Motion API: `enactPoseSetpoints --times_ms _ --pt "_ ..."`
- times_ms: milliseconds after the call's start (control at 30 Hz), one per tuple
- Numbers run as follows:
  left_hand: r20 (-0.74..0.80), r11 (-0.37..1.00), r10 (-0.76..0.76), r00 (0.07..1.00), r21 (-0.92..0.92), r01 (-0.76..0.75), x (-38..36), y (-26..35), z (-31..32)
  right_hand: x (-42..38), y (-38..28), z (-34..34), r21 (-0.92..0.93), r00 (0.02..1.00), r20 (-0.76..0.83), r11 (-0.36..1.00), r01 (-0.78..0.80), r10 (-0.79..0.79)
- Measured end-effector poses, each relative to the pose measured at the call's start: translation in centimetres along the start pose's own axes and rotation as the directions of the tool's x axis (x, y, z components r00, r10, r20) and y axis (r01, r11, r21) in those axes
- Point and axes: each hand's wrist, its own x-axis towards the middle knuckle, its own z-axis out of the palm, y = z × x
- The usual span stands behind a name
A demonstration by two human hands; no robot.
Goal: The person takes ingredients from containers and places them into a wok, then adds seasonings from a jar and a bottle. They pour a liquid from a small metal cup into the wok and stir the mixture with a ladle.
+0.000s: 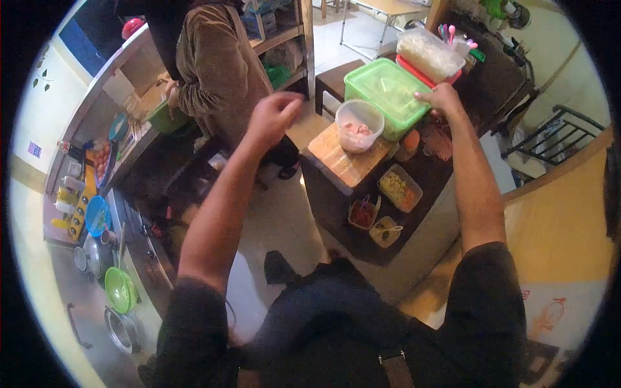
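Note:
My right hand (443, 100) grips the right edge of a green-lidded plastic container (385, 90), thumb on top of the lid and the other fingers over its side. My left hand (275, 119) hangs in the air left of the table, fingers loosely bent and a little blurred, nothing visible in it. Between the hands, a clear round tub (359, 126) with pale pink pieces inside stands on a wooden cutting board (326, 152). Behind the green lid sits a clear box of white contents (430, 52), with a red lid or tray (414, 70) beside it.
Nearer me on the dark table are a box of yellow and orange food (400, 187), a small tub of red sauce (362, 213) and another tub with a spoon (386, 231). A person (217, 64) stands at the left counter. Bowls, including a green one (121, 290), line that counter.

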Motion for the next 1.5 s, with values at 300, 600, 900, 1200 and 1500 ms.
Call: enactPoseSetpoints --times_ms 300,600,900,1200,1500 --pt "0.359 0.951 -0.18 0.916 0.3 0.069 11.9 6.8 10.5 0.3 2.9 -1.7 0.089 0.994 0.102 0.995 -0.05 0.041" --pt "0.242 0.963 -0.165 0.956 -0.168 0.209 13.0 2.0 16.1 -2.3 -0.6 -6.6 0.899 0.979 0.128 0.435 -0.046 -0.161" --pt "0.08 0.952 -0.134 0.988 -0.268 0.151 10.9 -3.7 20.0 -3.5 5.8 10.2 0.64 0.967 -0.089 0.73 0.239 -0.239" --pt "0.192 0.835 -0.259 0.947 -0.449 0.319 9.0 -4.7 21.3 -6.9 5.0 10.3 0.17 0.847 -0.158 0.831 0.529 -0.507" --pt "0.229 0.746 -0.274 0.934 -0.563 0.357 8.9 -7.0 22.5 -6.9 6.6 12.3 -0.114 0.796 -0.249 0.833 0.542 -0.552"
